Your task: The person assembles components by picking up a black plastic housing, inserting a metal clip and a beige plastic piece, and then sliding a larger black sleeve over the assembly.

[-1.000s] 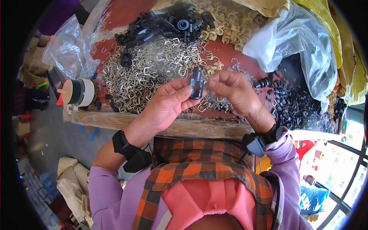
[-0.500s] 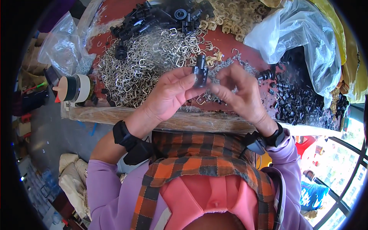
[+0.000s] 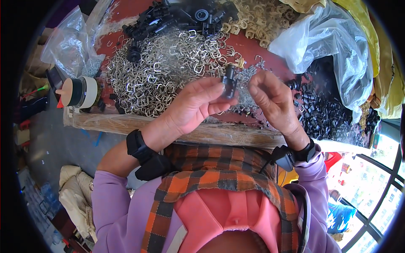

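My left hand (image 3: 192, 103) pinches a small black plastic fitting (image 3: 228, 86) between thumb and fingers, its narrow round end pointing up. Just right of it, apart from the fitting, my right hand (image 3: 275, 103) is raised with fingers curled and thumb near the fingertips. Whatever those fingertips may hold is too small to make out. Behind my left hand spreads a heap of bent U-shaped metal clips (image 3: 156, 76). Small grey metal pieces (image 3: 247, 90) lie on the red tabletop (image 3: 242, 44) between and behind my hands.
Black plastic fittings (image 3: 181, 19) and tan plastic parts (image 3: 265, 21) are piled at the back. Small black pieces (image 3: 320, 111) lie right, beside a clear plastic bag (image 3: 337, 38). A lidded jar (image 3: 86, 92) stands left. The table has a wooden front edge (image 3: 190, 133).
My left hand has shifted slightly right with the black fitting, which is a little lower and tilted. My right hand has drawn away from it to the right, its fingers more curled.
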The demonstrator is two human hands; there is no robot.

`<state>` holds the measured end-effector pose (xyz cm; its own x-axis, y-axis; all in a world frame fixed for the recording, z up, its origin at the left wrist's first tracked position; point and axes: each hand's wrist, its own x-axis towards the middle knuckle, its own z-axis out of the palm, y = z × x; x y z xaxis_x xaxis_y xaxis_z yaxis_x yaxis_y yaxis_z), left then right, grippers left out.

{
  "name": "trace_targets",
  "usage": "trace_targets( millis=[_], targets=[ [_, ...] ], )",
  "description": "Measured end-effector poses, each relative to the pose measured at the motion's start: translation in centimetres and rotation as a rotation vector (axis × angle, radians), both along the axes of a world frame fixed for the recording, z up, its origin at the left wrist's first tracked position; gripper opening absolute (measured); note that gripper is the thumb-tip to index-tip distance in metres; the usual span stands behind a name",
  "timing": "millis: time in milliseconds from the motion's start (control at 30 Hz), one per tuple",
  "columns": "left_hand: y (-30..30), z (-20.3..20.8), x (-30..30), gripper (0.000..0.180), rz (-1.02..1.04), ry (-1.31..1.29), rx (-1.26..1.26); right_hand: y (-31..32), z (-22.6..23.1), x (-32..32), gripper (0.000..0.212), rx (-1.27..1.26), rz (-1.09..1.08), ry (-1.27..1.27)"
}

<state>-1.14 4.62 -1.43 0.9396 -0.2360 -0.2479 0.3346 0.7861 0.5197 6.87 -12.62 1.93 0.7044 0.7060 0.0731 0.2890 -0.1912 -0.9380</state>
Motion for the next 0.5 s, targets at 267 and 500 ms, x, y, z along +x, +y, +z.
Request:
trace_targets(
  millis=[267,500],
  targets=[
    [-0.3,0.4,-0.3,0.023,-0.094,0.077,-0.013,0.4,1.4,-0.4,0.01,-0.08,0.164,-0.402],
    [-0.4,0.2,-0.7,0.023,-0.121,0.072,0.085,0.4,1.9,-1.1,0.01,-0.161,0.194,-0.516]
  ],
)
